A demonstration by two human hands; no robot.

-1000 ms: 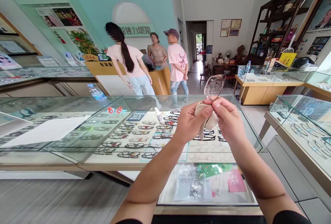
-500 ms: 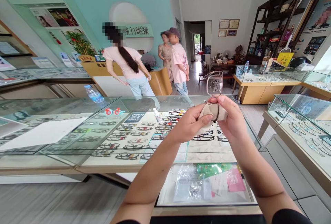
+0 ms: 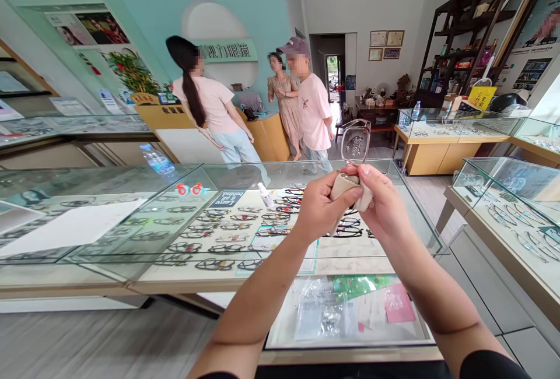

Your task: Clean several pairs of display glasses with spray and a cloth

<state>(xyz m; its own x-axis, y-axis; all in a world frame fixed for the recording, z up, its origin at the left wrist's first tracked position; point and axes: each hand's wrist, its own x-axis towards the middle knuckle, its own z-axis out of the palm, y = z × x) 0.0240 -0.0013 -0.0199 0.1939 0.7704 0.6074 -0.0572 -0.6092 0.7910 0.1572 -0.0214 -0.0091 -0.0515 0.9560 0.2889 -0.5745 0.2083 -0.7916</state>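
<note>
Raising the eyeglasses (image 3: pixel 356 144) above the display case (image 3: pixel 149 284), the two hands meet in front of the chest: the left hand (image 3: pixel 318 205) is clamped on a folded beige cloth (image 3: pixel 343 189), and the right hand (image 3: pixel 387 195), thumb and fingers pinched together, grips the lower part of the eyeglasses and touches the cloth. One lens, marked with small pale specks, stands upright above the fingertips. On the case, a white spray bottle (image 3: pixel 265 195) lies tilted, well apart from a water bottle (image 3: pixel 157 160).
</note>
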